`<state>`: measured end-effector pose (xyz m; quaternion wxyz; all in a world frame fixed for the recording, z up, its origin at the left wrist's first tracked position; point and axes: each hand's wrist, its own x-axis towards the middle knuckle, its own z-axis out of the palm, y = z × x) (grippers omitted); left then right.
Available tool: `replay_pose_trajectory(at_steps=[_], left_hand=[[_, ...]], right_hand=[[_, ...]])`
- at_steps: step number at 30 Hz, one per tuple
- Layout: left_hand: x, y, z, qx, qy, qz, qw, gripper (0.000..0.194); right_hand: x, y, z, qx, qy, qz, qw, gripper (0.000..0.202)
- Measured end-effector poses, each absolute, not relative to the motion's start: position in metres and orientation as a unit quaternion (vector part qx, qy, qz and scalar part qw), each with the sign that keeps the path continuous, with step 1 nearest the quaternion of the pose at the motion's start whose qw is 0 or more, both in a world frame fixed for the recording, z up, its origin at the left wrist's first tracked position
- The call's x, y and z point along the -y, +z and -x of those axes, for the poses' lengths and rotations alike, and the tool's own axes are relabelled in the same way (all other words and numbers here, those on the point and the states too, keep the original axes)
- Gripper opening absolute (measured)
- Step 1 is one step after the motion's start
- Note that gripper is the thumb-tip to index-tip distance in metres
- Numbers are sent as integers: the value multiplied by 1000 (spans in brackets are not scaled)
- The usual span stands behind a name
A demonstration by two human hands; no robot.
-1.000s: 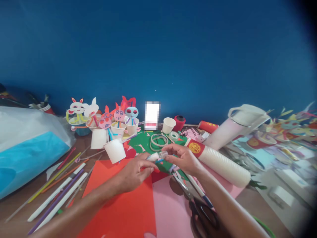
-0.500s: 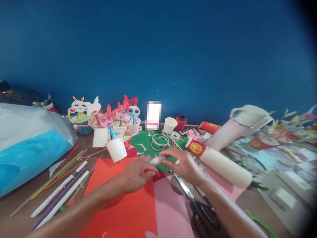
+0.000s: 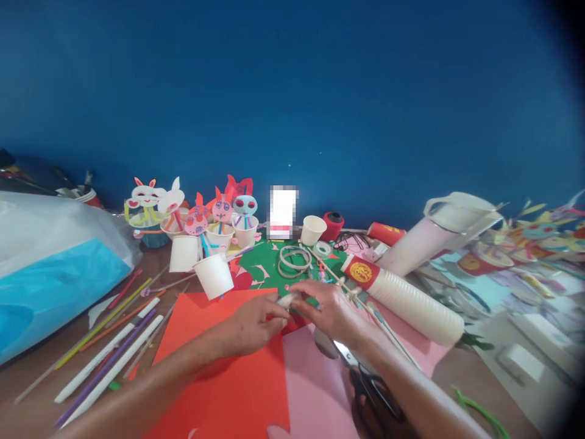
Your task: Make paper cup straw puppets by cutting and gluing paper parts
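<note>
Between my two hands is a small whitish tube-like thing (image 3: 286,300); its exact kind does not show. My left hand (image 3: 256,323) has its fingers closed at the tube's left end. My right hand (image 3: 326,311) pinches the other end from above, hiding much of it. Under them lie a red-orange paper sheet (image 3: 223,372) and a pink paper sheet (image 3: 315,384). Black-handled scissors (image 3: 372,387) lie beneath my right forearm, partly covered. Just beyond my fingers is green paper (image 3: 260,259) with cut-outs on it, bearing tape rings (image 3: 295,261).
White paper cups (image 3: 214,275) and cups with paper-face puppets (image 3: 222,210) stand at the back left. Markers (image 3: 114,366) and sticks lie on the left near a plastic bag (image 3: 59,274). To the right are a stack of cups (image 3: 411,302) and a tilted jug (image 3: 425,231).
My right hand has shifted slightly left and down, covering more of the tube-like thing. Thin sticks beside the cup stack now show more. My left hand stays nearly in place.
</note>
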<state>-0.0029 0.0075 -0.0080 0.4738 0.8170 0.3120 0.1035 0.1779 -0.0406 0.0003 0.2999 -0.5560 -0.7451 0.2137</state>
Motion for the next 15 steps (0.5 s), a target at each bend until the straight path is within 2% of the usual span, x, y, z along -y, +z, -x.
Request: replay_pose_trajectory(at_steps=[3, 6, 11, 15], left_hand=[[-15, -3, 6, -308, 150, -787, 512, 25], [-26, 0, 11, -325, 216, -746, 540, 25], [-33, -3, 15, -356, 225, -725, 546, 30], [-30, -5, 13, -364, 226, -701, 571, 31]], right_hand=[[37, 9, -193, 723, 204, 570, 332, 21], [29, 13, -215, 695, 103, 602, 379, 24], [18, 1, -248, 702, 2, 646, 300, 28], [12, -8, -263, 656, -89, 695, 280, 32]])
